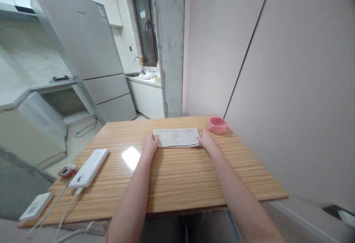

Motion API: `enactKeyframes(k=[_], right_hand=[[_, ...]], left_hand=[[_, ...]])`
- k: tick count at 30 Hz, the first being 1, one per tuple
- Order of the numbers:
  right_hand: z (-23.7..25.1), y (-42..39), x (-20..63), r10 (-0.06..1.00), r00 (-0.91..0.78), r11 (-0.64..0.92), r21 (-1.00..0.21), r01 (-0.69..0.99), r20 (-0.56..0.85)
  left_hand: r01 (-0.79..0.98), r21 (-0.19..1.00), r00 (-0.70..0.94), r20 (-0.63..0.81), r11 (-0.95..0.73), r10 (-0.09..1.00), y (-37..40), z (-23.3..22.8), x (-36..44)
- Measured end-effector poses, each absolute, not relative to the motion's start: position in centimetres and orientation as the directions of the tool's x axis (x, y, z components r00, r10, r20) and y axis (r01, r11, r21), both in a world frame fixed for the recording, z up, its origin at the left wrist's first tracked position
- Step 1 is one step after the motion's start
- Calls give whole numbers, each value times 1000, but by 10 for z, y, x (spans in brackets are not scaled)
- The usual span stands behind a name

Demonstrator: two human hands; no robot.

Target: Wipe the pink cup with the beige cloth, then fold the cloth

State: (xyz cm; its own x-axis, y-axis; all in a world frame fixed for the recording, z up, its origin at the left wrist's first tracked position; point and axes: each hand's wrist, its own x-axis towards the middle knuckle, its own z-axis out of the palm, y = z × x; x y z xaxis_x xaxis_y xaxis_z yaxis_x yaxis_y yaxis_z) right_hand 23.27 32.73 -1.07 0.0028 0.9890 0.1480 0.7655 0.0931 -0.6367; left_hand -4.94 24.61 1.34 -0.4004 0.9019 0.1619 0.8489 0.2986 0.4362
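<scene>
Located on the table (pixel 177 184), toward the far edge and about midway across: one folded cloth (pixel 179 137). Gripped at the left end by the left hand (pixel 150 143), with thumb on top; gripped at the right end by the right hand (pixel 205 139), closed on the edge. Held by both short ends, probably to keep the strip flat and straight. Just beyond the right hand, at the far right corner: one pink bowl (pixel 217 125), seemingly set aside to leave the middle free. Along the left side: one white power bank (pixel 90 167) with a white cable (pixel 68 206) at the near end, perhaps sited for the drop over the edge. Nearby: one round reddish item (pixel 66 172), use unclear, and one flat white box (pixel 36 206).

Condition of cloth: pale greyish white, plain, matt. Folded to a long, narrow rectangle, with layers showing slightly uneven along the near edge. Fibre impossible to tell.
</scene>
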Motion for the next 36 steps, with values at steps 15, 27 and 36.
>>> enactKeyframes(k=[15,27,36], right_hand=[[-11,322,221,971,-184,235,-475,848,152],[-1,320,222,983,-180,141,-551,822,-17],[2,309,226,969,-246,213,-483,849,-5]], left_hand=[[856,388,-421,144,341,895,241,18,-51],[866,350,-428,148,358,891,244,12,-57],[857,371,-430,135,357,893,239,13,-56]])
